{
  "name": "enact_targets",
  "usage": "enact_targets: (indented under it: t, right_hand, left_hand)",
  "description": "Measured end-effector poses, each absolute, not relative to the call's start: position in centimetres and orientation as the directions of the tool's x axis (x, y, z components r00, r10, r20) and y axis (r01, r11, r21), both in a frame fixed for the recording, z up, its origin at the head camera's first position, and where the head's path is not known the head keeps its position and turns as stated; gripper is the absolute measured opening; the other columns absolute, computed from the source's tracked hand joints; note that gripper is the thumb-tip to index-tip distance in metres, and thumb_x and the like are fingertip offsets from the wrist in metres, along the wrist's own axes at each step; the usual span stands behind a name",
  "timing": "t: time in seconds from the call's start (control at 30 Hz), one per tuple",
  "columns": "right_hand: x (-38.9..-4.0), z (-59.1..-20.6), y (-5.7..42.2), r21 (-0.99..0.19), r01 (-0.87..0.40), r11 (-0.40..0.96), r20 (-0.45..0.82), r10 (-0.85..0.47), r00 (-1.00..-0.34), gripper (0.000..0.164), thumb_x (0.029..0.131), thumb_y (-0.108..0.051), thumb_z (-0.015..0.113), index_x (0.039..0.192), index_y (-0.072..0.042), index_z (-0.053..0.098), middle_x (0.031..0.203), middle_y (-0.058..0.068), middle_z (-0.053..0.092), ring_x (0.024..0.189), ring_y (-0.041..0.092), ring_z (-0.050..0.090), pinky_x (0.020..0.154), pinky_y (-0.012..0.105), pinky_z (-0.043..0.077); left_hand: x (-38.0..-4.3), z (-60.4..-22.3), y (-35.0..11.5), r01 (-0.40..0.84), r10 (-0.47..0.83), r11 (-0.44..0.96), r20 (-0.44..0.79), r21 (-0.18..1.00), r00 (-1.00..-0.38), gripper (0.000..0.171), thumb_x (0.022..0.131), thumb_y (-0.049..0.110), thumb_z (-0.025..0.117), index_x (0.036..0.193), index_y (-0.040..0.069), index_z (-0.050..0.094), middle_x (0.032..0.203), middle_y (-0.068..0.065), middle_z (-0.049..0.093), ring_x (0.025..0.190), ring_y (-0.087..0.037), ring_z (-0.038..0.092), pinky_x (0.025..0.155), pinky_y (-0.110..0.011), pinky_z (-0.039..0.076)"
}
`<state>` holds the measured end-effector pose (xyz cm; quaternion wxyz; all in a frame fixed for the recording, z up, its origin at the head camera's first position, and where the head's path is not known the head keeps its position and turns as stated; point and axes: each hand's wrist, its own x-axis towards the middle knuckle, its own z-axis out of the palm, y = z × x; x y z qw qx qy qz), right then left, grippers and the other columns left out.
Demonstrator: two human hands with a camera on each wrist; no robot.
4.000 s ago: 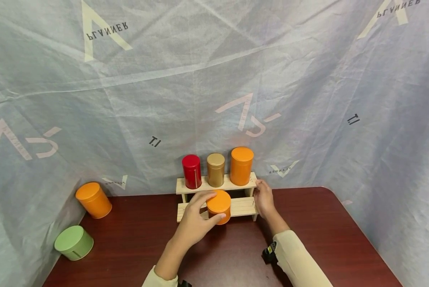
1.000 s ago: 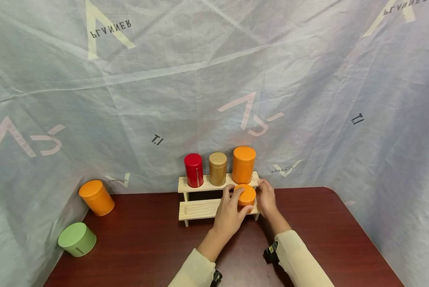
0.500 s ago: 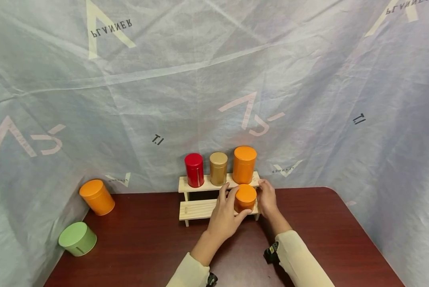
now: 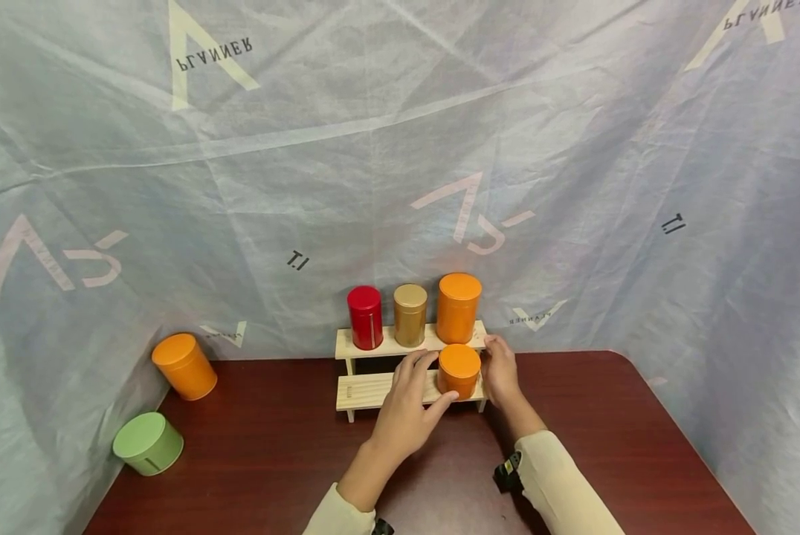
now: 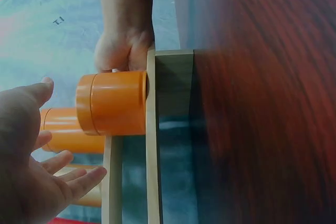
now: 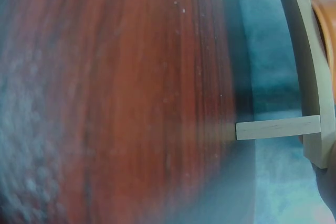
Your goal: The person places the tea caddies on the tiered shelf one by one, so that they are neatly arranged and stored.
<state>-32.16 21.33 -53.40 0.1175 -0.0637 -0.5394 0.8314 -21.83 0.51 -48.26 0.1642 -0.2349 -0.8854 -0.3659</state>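
Observation:
A short orange tin [image 4: 459,371] stands upright on the right end of the lower tier of a two-tier wooden rack [image 4: 373,390]. My left hand [image 4: 407,412] is just left of this tin, its fingers spread and relaxed; the left wrist view shows a gap between that hand [image 5: 31,150] and the tin [image 5: 113,103]. At the rack's right end, my right hand [image 4: 500,371] grips the upper tier's edge, its fingers partly hidden. Along the upper tier stand a red tin [image 4: 365,319], a gold tin [image 4: 410,317] and a taller orange tin [image 4: 458,310].
On the table's left side stand another orange tin [image 4: 184,368] and a low green tin [image 4: 149,444]. A grey printed cloth [image 4: 320,163] hangs behind the dark red wooden table [image 4: 266,446]. In the right wrist view a rack leg [image 6: 278,128] reaches toward the tabletop.
The short orange tin has moved right from in front of the rack's middle onto the lower tier's right end. My left hand has let go and drawn back left; the right hand stays.

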Motion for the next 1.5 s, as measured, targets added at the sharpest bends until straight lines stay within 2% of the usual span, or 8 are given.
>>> enact_targets:
  t: [0.17,0.4,0.8,1.07,1.2,1.3,1.4,1.5]
  right_hand:
    - [-32.0,-53.5,21.2,-0.907,-0.126,-0.403,0.018,0.261,-0.965,0.032,0.112,-0.009,0.04,0.086,-0.014,0.057,0.087,-0.007,0.058,0.087,0.006,0.054,0.085,0.018,0.051]
    - [-32.0,-53.3,21.2,-0.897,-0.147,-0.417,0.035,0.265,-0.964,0.033,0.113,-0.008,0.039,0.085,-0.014,0.057,0.085,-0.007,0.057,0.085,0.006,0.054,0.083,0.018,0.05]
    - [-31.8,-53.2,21.2,-0.909,-0.138,-0.393,0.029,0.269,-0.963,0.032,0.112,-0.008,0.039,0.087,-0.014,0.058,0.089,-0.006,0.056,0.087,0.006,0.054,0.083,0.018,0.05]
    - [-32.3,-53.1,21.5,-0.916,-0.092,-0.391,0.0,0.229,-0.974,0.029,0.113,-0.009,0.038,0.091,-0.011,0.058,0.083,-0.006,0.056,0.078,0.007,0.052,0.075,0.018,0.05]
    - [-32.1,-53.0,21.3,-0.93,-0.087,-0.358,-0.001,0.239,-0.971,0.025,0.113,-0.009,0.04,0.096,-0.01,0.059,0.075,-0.006,0.051,0.067,0.006,0.046,0.066,0.018,0.046]
    - [-32.0,-52.9,21.0,-0.939,-0.088,-0.332,0.003,0.249,-0.968,0.02,0.112,-0.01,0.043,0.101,-0.008,0.059,0.073,-0.006,0.051,0.066,0.004,0.047,0.065,0.017,0.046]
    - [-31.9,-52.9,20.9,-0.956,-0.087,-0.282,0.013,0.255,-0.967,0.017,0.112,-0.016,0.048,0.104,-0.006,0.058,0.074,-0.007,0.054,0.067,0.004,0.051,0.063,0.017,0.048]
    - [-31.8,-52.9,21.2,-0.973,-0.084,-0.217,0.023,0.268,-0.963,0.021,0.112,-0.024,0.052,0.105,-0.005,0.057,0.073,-0.008,0.054,0.065,0.005,0.051,0.061,0.018,0.048]
  left_hand:
    - [-21.3,-48.4,-0.5,0.542,0.291,0.608,0.473,0.58,-0.832,0.067,0.101,0.045,0.07,0.155,0.013,0.047,0.156,-0.009,0.05,0.146,-0.027,0.049,0.118,-0.049,0.049]
    - [-21.0,-48.2,-1.7,0.501,0.269,0.586,0.431,0.637,-0.861,0.071,0.1,0.04,0.074,0.161,0.017,0.043,0.164,-0.007,0.045,0.151,-0.027,0.047,0.122,-0.051,0.045]
    - [-21.0,-48.2,-3.6,0.46,0.244,0.579,0.396,0.673,-0.885,0.073,0.102,0.049,0.068,0.162,0.016,0.041,0.168,-0.01,0.04,0.154,-0.028,0.042,0.124,-0.053,0.042]
    - [-20.9,-48.3,-4.4,0.44,0.217,0.592,0.393,0.675,-0.894,0.074,0.102,0.049,0.069,0.162,0.017,0.042,0.17,-0.011,0.037,0.157,-0.027,0.039,0.126,-0.053,0.039]
    - [-20.9,-48.3,-5.0,0.444,0.213,0.587,0.4,0.677,-0.891,0.074,0.101,0.047,0.07,0.162,0.016,0.042,0.169,-0.011,0.038,0.156,-0.027,0.039,0.126,-0.053,0.038]
    - [-20.8,-48.3,-5.4,0.442,0.206,0.59,0.403,0.676,-0.892,0.073,0.101,0.045,0.071,0.162,0.016,0.042,0.168,-0.011,0.039,0.156,-0.027,0.04,0.126,-0.052,0.039]
    - [-20.8,-48.3,-5.7,0.44,0.199,0.595,0.408,0.672,-0.891,0.073,0.101,0.044,0.071,0.162,0.016,0.042,0.168,-0.011,0.04,0.155,-0.028,0.041,0.126,-0.052,0.039]
    - [-20.9,-48.2,-5.7,0.446,0.203,0.595,0.412,0.669,-0.888,0.073,0.101,0.045,0.071,0.162,0.015,0.042,0.168,-0.009,0.039,0.155,-0.027,0.041,0.125,-0.051,0.04]
